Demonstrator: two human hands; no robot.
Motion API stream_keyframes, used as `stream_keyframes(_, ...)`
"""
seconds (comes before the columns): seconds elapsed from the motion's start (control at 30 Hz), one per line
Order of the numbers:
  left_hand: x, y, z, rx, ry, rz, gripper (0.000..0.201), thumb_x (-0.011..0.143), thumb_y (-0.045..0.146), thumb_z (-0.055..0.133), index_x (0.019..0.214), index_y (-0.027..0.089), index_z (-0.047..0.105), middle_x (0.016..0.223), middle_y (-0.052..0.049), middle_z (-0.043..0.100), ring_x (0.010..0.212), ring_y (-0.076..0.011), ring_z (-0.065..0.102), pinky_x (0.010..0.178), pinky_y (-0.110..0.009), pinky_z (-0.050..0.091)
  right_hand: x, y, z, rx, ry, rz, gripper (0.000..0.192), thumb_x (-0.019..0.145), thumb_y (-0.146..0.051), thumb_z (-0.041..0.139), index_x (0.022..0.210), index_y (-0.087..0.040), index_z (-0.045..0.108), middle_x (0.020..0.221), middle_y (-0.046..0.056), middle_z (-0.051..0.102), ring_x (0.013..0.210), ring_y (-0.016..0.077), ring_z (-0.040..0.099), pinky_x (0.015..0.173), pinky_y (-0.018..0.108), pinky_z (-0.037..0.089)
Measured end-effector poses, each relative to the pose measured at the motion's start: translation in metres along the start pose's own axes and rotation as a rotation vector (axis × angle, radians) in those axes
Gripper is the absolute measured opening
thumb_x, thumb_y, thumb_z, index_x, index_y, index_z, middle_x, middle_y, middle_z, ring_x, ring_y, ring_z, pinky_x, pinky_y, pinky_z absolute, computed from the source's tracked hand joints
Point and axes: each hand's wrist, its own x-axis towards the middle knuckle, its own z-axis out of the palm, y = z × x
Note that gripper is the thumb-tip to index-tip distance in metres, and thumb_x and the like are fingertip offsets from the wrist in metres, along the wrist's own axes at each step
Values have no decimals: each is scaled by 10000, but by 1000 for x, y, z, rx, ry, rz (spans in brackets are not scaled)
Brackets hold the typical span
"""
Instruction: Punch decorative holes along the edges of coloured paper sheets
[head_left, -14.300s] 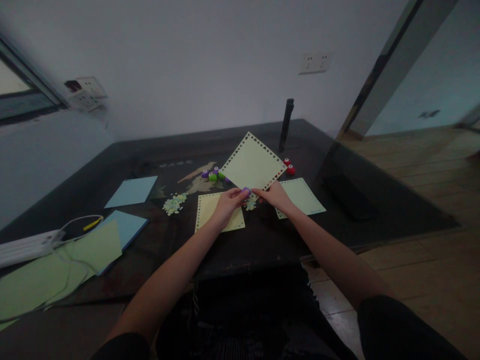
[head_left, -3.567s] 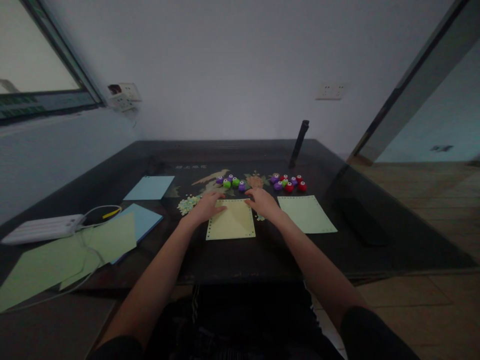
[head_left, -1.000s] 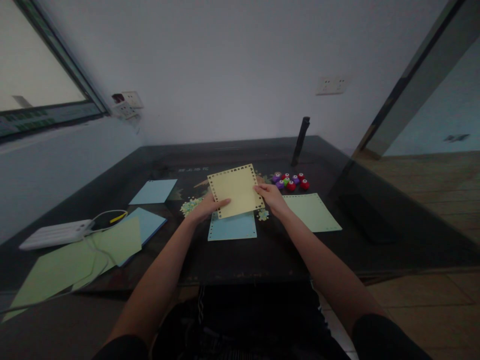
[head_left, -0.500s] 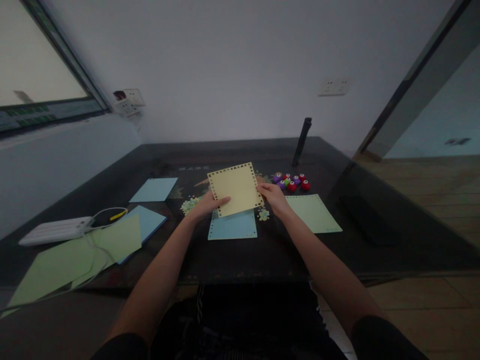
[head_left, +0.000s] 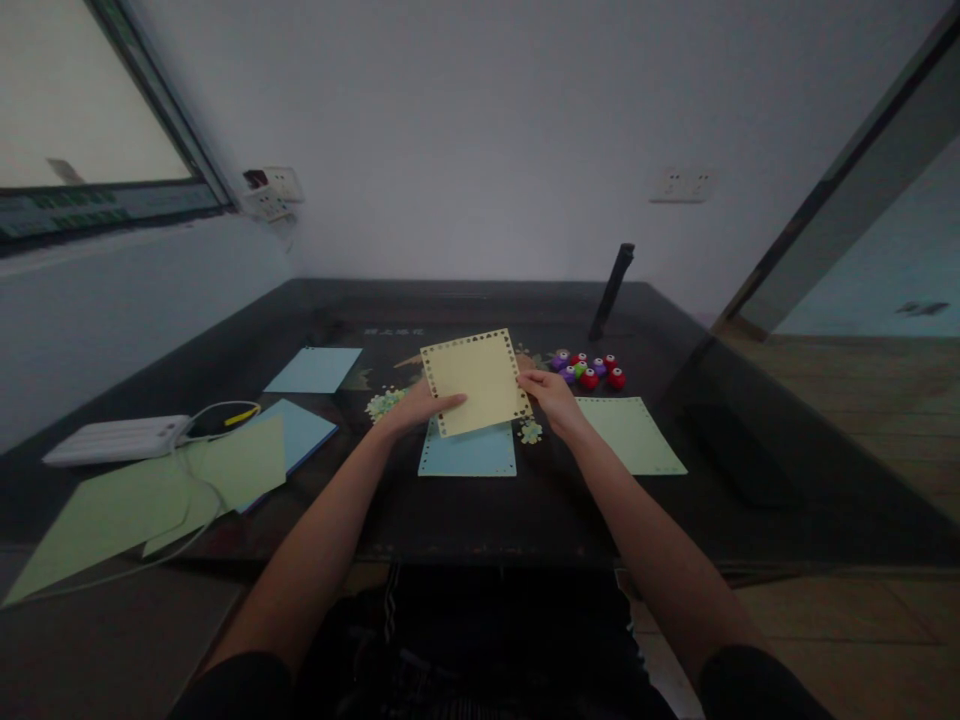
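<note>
Between my hands, a yellow sheet of paper [head_left: 480, 380] is held up at a slight tilt, with small punched shapes along its edges. My left hand [head_left: 420, 407] grips its left side, thumb on the front face and fingers behind. At the right edge, my right hand [head_left: 553, 393] pinches the sheet between thumb and fingers. Beneath it a blue punched sheet [head_left: 469, 455] lies on the dark table, its upper part covered. To the right of my right hand are a pale green punched sheet [head_left: 630, 435] and several red, purple and green craft punches [head_left: 589, 372].
Another blue sheet [head_left: 315, 370] lies at the left. Nearer are green sheets [head_left: 142, 500] over a blue stack [head_left: 304, 435], beside a white power strip [head_left: 120, 440] with a trailing cord. A black upright object [head_left: 612, 292] stands at the back; a dark flat object [head_left: 739, 455] lies right.
The view has shifted slightly. Both hands keep the same hold on the yellow sheet, and its tilt looks nearly unchanged.
</note>
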Motion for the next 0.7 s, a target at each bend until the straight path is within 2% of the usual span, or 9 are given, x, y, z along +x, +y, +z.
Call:
stream_keyframes(0.23,2,-5,-3,-13,38,24,570,697,389,673,1175,99,562,1219,-169,593,1081,-294,576,915,-433,460,-3,-6,2,92,27,37,350,628,-468,696,812,-170,701,806,36,709,733,180,630,700,311,477)
stream_keyframes(0.47,6,-9,-5,-55,136,-4,501,675,368,692,1099,113,614,1132,-158,645,1008,-293,617,878,-437,484,-4,-11,-1,60,40,59,385,638,-518,677,817,-178,681,780,52,700,693,174,622,573,264,456)
stream_keyframes(0.57,9,-12,-10,-124,251,0,491,665,366,703,1078,116,617,1133,-152,645,1006,-284,619,877,-423,487,-3,-8,-1,19,33,20,396,657,-521,653,841,-171,669,759,49,684,619,139,591,523,235,422)
stream_keyframes(0.7,12,-18,-21,-209,513,22,465,651,372,717,1025,111,629,1105,-144,656,974,-255,625,808,-349,512,3,0,2,-79,52,-53,372,686,-502,611,825,-160,654,725,48,667,610,140,578,516,234,418)
